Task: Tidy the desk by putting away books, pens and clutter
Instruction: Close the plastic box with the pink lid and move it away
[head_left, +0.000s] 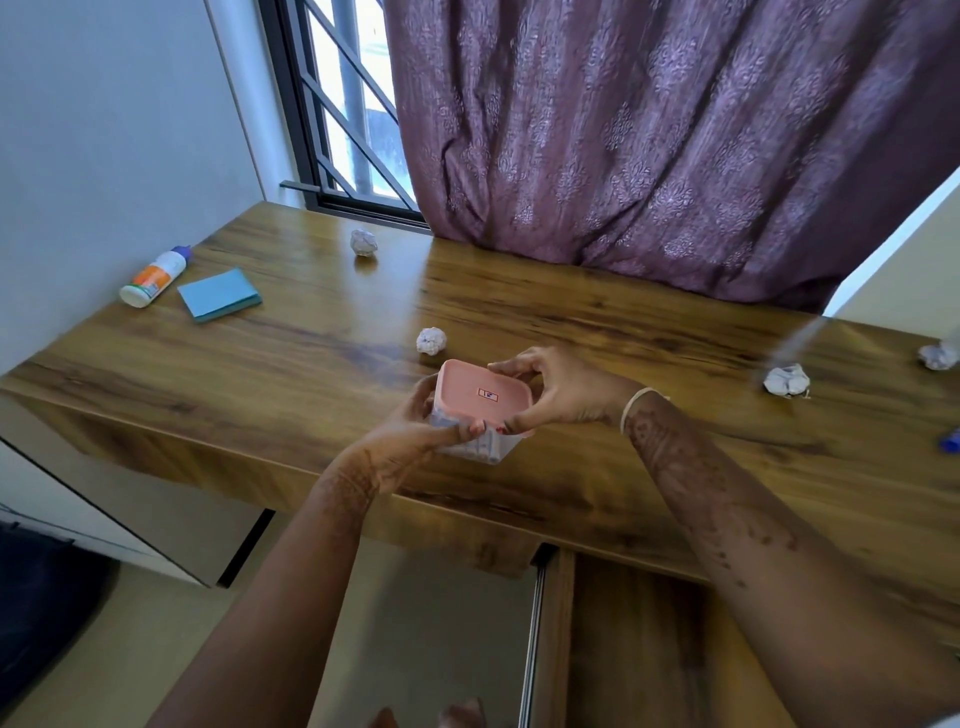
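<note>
Purple patterned curtain (675, 145) hangs behind a wood-grain bench (571, 322), with a barred window (348, 104) to its left and a pale wall beside that. Over the near middle of the bench both hands hold a small storage box (478, 452) with a translucent body and a pink lid (485, 397). The box is tipped so the lid faces up and toward the camera, and the lid's longer side runs roughly left to right; a small red-edged label sits at its centre. Whether the box's lower corner rests on the wood I cannot tell. The left hand (415, 431) is wrapped round the box's left and near walls, fingers curled under it. The right hand (566, 395) pinches the lid, fingertips on the far rim and thumb at the near rim; a pale bangle (631, 408) circles that wrist. At far left a glue bottle (154, 276) lies on its side, its blue cap pointing away toward the window and its base toward the near left edge. Just beside it lies a blue sticky-note pad (219, 294), flat. Four crumpled paper balls are scattered about: one near the window (363, 242), one just beyond the box (431, 341), and two well apart at the right (786, 380) (937, 356).
</note>
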